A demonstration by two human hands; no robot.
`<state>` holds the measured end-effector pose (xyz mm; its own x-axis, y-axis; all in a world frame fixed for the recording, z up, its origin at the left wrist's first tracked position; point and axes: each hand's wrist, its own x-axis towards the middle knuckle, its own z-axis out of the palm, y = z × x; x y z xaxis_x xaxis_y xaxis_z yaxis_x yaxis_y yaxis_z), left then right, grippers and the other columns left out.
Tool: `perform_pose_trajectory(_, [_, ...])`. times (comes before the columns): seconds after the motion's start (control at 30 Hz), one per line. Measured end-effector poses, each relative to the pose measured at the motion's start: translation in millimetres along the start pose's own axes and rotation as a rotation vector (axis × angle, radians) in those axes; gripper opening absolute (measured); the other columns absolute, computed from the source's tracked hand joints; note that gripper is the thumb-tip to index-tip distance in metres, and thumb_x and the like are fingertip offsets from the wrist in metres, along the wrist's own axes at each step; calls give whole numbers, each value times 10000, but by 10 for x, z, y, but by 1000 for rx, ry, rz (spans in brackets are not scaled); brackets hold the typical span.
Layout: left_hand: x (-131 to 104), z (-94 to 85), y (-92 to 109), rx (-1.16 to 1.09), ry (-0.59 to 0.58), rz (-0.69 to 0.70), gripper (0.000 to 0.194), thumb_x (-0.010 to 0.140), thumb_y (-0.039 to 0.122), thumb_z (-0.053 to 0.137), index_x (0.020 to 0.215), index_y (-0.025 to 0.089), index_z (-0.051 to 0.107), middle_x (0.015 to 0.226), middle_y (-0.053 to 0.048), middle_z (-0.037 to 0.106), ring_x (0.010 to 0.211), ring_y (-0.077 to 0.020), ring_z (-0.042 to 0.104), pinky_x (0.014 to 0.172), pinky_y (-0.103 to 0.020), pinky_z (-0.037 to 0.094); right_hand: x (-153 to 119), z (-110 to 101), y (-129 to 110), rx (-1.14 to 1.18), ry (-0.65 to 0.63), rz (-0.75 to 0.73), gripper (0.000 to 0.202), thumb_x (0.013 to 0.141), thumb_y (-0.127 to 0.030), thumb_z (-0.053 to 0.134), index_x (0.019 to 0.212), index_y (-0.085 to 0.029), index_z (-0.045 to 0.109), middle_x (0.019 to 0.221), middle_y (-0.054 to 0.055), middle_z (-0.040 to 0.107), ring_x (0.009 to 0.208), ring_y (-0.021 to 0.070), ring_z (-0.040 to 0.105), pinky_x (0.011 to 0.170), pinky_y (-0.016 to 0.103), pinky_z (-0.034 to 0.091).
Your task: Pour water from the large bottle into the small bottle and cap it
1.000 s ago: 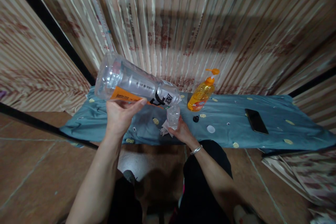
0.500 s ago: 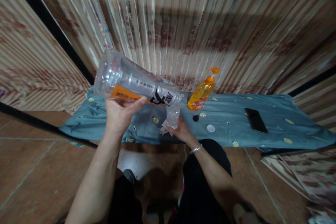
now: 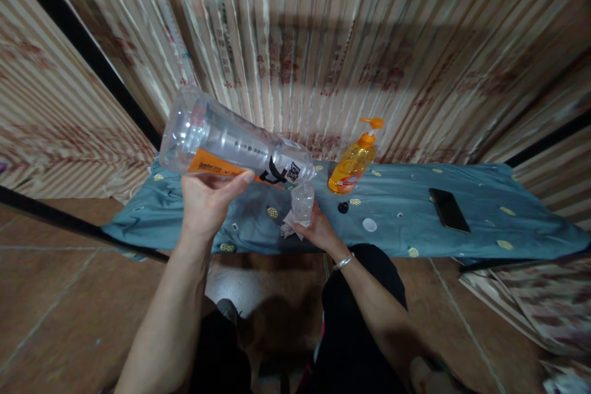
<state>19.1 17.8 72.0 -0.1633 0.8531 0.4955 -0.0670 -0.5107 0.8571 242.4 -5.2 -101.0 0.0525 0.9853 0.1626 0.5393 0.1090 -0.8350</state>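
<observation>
My left hand (image 3: 207,200) is wrapped around a large clear plastic bottle (image 3: 244,144) with an orange and black label. The bottle lies tilted, its base raised to the left and its mouth pointing down to the right. Right at that mouth is a small clear plastic container (image 3: 303,204), which my right hand (image 3: 318,228) grips from the right side. Whether liquid runs between the two cannot be made out. A crumpled pale tissue or cloth (image 3: 290,225) sits beside the container, close to my right fingers.
An orange pump bottle (image 3: 353,166) stands on the blue patterned cloth (image 3: 392,240). Near it lie a small black cap (image 3: 343,207) and a round white disc (image 3: 369,225). A dark phone (image 3: 449,210) rests farther right. Black frame poles (image 3: 87,43) and a striped curtain (image 3: 286,24) enclose the surface.
The large bottle has tipped or turned very slightly in my left hand and shifted a little left in view. My right hand and the small container hold nearly the same place.
</observation>
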Motion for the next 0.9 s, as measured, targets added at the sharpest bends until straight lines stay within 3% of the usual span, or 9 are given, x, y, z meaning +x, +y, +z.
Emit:
perform_pose_trajectory(0.53, [6,53,57,-6,17,-15,447,495,408,954,817,223,706,789,-33,755,718,-222,724,682,-342,645,-5,-22,-30,5,-9,-12,744,745,-261,762,1434,-247,483,1320,113,710,1178,346,711,1030,517,572])
perform_pose_trajectory(0.77, [-4,-7,-46,-45,39,-20,382,533,365,950,811,225,728,832,-31,777,776,-212,733,767,-331,638,-2,-3,-27,-14,-4,-19,709,738,-239,740,1410,-258,515,1292,90,727,1145,333,723,1008,486,582])
perform_pose_trajectory(0.9, [-35,-13,-89,-137,100,-136,403,514,359,959,797,199,720,786,-9,751,719,-173,711,734,-299,632,6,4,-25,-21,-2,-27,695,733,-241,733,1393,-248,516,1309,96,717,1161,324,717,1015,470,573])
